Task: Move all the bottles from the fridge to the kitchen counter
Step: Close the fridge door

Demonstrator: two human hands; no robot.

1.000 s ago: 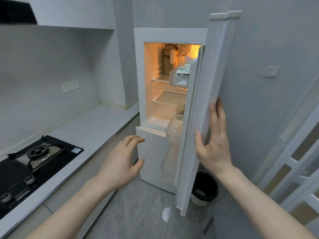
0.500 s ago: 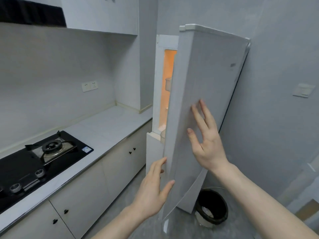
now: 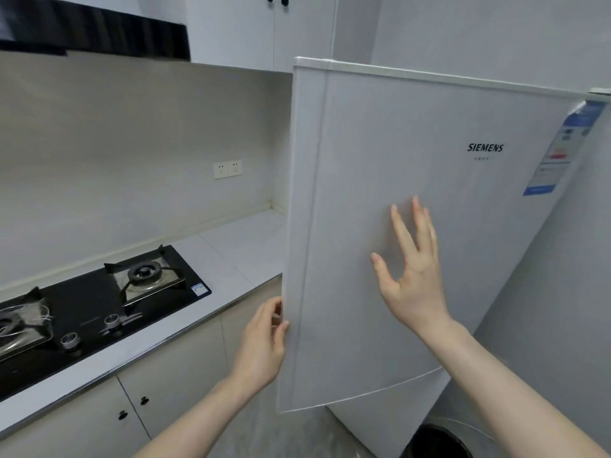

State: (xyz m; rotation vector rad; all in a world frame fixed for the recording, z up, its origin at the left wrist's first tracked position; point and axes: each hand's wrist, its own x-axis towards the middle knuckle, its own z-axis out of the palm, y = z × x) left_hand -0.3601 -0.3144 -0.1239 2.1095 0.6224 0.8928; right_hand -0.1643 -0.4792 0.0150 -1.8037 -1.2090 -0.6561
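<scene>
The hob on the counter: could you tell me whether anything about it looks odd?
Yes. The left burner of the hob has whitish plastic wrapping crumpled over it, while the right burner is bare.

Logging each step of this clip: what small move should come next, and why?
Probably press the fridge door fully shut. The right hand lies flat on its face, the left hand holds its edge, and no bottles show on the counter, so completion can't be judged.
</scene>
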